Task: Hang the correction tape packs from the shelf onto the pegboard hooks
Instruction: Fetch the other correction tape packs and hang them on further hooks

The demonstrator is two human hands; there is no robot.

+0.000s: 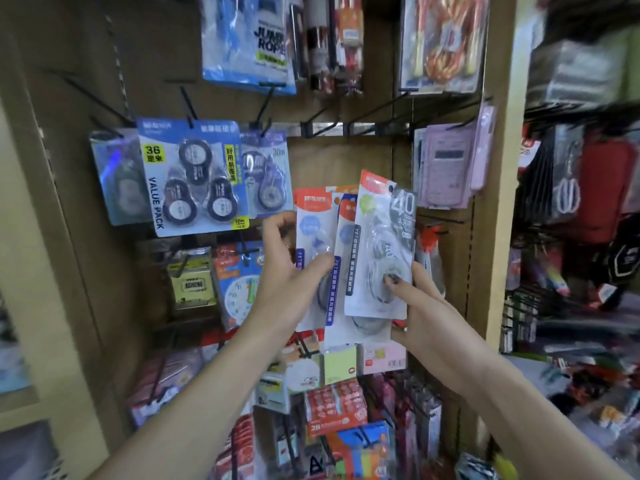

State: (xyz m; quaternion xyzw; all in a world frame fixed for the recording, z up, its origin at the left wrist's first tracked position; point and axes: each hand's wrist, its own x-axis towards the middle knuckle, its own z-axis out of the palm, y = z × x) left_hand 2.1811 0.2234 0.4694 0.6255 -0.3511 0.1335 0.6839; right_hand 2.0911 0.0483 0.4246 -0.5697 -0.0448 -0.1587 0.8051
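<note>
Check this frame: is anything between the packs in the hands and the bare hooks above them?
Nothing visible blocks the way. The left hand and right hand hold the fanned packs just below two bare hooks. Only bare board lies between; the value pack and calculator hang off to either side.

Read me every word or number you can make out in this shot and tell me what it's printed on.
"36", "VALUE PACK", "12m": blue three-tape pack on its hook.
"30m": purple pack beside it.
"40": grey pack gripped by the right hand.
"PET": white pack gripped by the left hand.
"JUMP ROPE": blue bag above.
Chinese print and lower packets: too blurred.
</note>
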